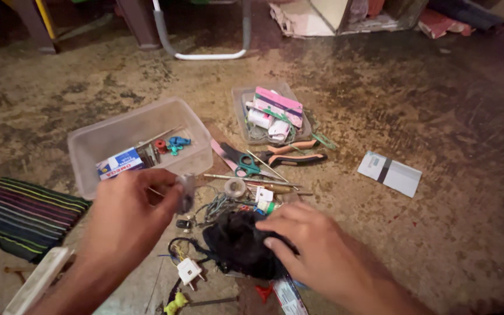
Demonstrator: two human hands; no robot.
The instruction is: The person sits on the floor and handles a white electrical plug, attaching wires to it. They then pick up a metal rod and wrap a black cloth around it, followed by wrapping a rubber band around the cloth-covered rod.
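At lower left of centre, the left hand (128, 211) pinches a small grey part (186, 192) beside the clear plastic tub (91, 146). At lower centre, the right hand (313, 248) rests, fingers loosely curled, on a black pouch (237, 245) among scattered tools.

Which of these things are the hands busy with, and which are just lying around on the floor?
In hand:
- small grey part, pinched by the left hand
- black bundle, under the right hand

Lying about:
- green-handled scissors
- orange-handled pliers
- white plug
- roll of tape
- clear plastic box
- striped cloth
- white card
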